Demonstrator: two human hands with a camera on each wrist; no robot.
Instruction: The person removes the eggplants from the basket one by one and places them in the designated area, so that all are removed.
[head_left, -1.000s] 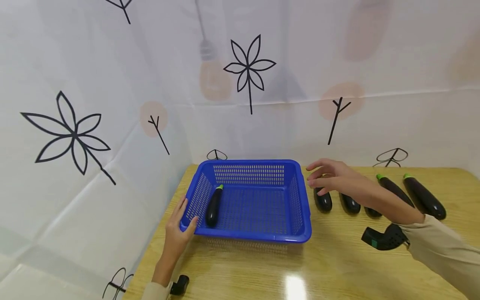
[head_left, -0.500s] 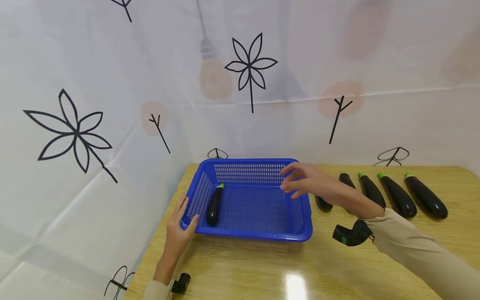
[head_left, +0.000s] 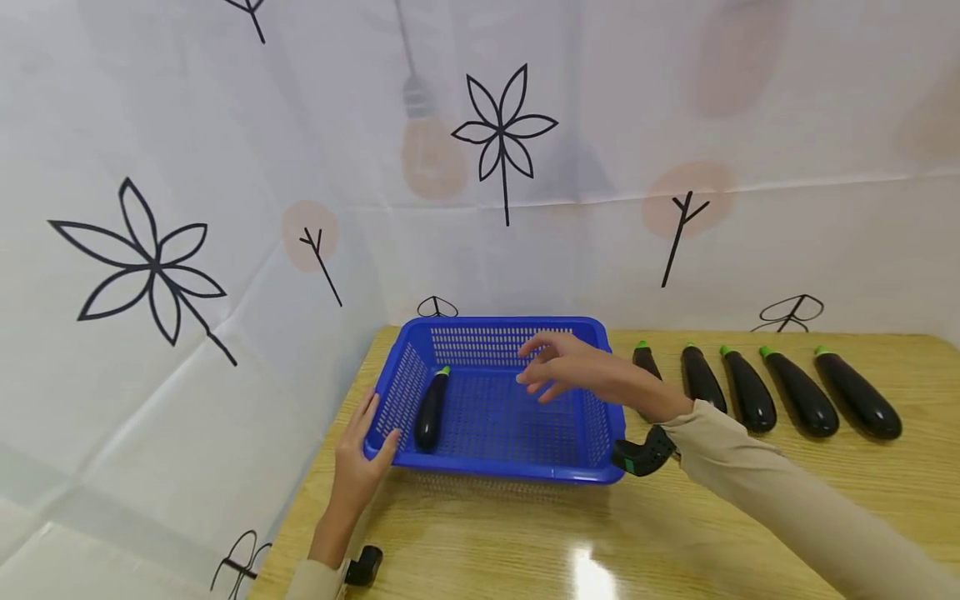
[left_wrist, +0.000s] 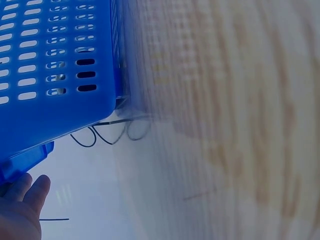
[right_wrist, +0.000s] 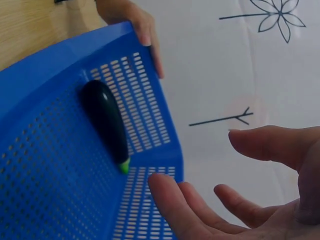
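A blue plastic basket (head_left: 510, 473) with slotted walls sits on the wooden table. My left hand (head_left: 356, 458) holds its near left corner, thumb over the front rim and fingers along the left rim. One dark eggplant (head_left: 430, 412) with a green stem end lies inside, along the left wall. My right hand (head_left: 566, 367) hovers over the right part of the basket, fingers loosely bent and parted, nothing between them. In the right wrist view, thumb and fingers (right_wrist: 170, 205) are spread apart, with the eggplant beyond them.
Several more eggplants (head_left: 802, 392) lie in a row on the table (head_left: 690, 517) to the right of the basket; my right forearm partly covers the nearest one. Behind and to the left hangs a white patterned cloth (head_left: 600, 167).
My right hand has moved left, from above the eggplants at the right to over the basket, uncovering most of the row. The left hand stays on the basket corner.
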